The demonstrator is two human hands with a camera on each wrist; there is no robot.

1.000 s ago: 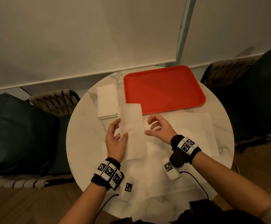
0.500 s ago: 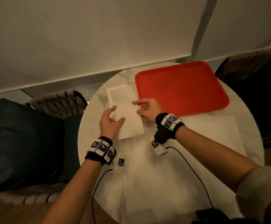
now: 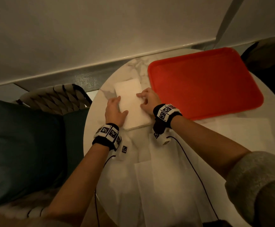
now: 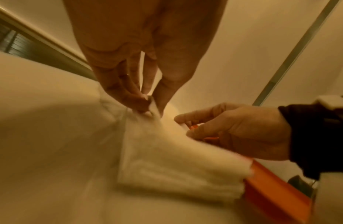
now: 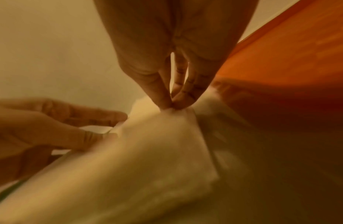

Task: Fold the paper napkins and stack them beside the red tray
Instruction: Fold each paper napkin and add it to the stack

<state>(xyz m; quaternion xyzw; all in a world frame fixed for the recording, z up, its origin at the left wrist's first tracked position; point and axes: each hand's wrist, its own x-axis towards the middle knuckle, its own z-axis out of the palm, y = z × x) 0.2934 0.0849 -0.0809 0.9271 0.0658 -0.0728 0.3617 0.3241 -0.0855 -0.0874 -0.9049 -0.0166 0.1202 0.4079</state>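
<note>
A folded white napkin (image 3: 131, 104) lies on top of the stack of folded napkins just left of the red tray (image 3: 204, 82). My left hand (image 3: 117, 107) holds its left edge; in the left wrist view thumb and finger of the left hand (image 4: 150, 107) pinch that edge. My right hand (image 3: 144, 100) is at the right edge, between napkin and tray. Seen from the right wrist, the right hand (image 5: 172, 106) pinches the napkin (image 5: 147, 151) with thumb and fingertips. The stack (image 4: 176, 163) shows several layers beside the tray's rim (image 4: 278, 195).
Several unfolded white napkins (image 3: 166, 177) are spread over the near part of the round marble table (image 3: 97, 128). A woven chair with dark cushions (image 3: 27, 136) stands at the left. A wall (image 3: 100, 30) runs close behind the table.
Both hands carried the folded napkin from the table's middle up and left, and set it on the stack beside the tray. The head view swung left and closer.
</note>
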